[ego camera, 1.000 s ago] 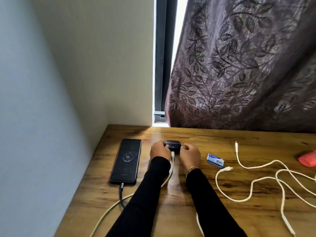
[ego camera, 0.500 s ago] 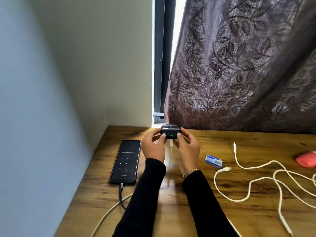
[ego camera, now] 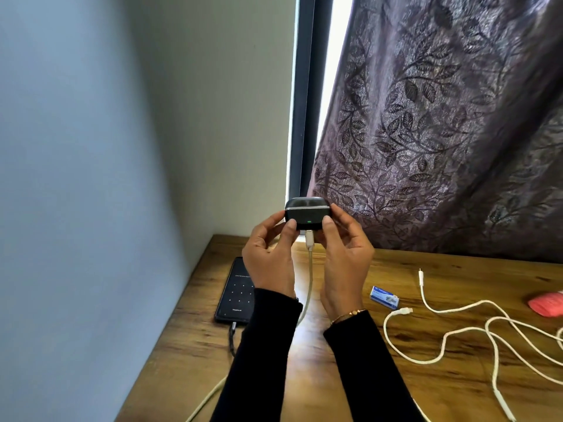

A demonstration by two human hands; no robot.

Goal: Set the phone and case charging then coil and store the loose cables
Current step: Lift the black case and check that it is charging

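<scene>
A: Largest first. What sits where?

B: Wooden table runs along the near part of the scene. Patterned curtain hangs at the far right, wall on the left. Both sleeves are black.

A: Phone?

B: Phone lies flat at the table's left side, screen lit with a dot pattern, a dark cable plugged into its near end.

A: Loose cables?

B: White cables sprawl uncoiled on the right. A small blue box lies between them and the hands. A pink object is cut off at the right edge.

A: The case?

B: Case is held up off the table, in front of the curtain's edge, small green light showing. A white cord is plugged in underneath and hangs down between the wrists.

A: Grip?

B: Left hand pinches the case's left end, thumb on the front. Right hand pinches the right end the same way.
</scene>
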